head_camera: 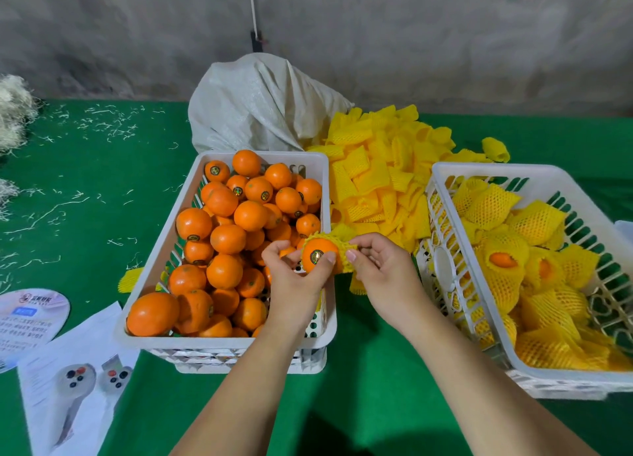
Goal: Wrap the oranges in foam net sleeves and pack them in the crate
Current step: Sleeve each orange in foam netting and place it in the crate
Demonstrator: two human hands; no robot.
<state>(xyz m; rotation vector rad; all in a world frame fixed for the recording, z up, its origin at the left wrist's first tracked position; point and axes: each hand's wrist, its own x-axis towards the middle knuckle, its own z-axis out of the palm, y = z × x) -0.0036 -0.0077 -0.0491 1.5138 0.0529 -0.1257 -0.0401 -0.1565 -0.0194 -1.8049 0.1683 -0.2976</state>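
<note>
Left hand [301, 267] is gripping an orange [317, 255] over the near right corner of the white crate of bare oranges [226, 344], while right hand [376, 263] is pinching the yellow foam net sleeve [344, 238] that is sitting partly around it. Right crate [479, 176] is holding sleeved oranges [503, 260]; loose sleeves [373, 171] are lying heaped on the green counter [359, 370] between the crates.

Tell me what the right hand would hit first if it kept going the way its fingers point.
Probably the orange: the right hand points left, gripping the foam net sleeve around it. The left hand lies just beyond.
</note>
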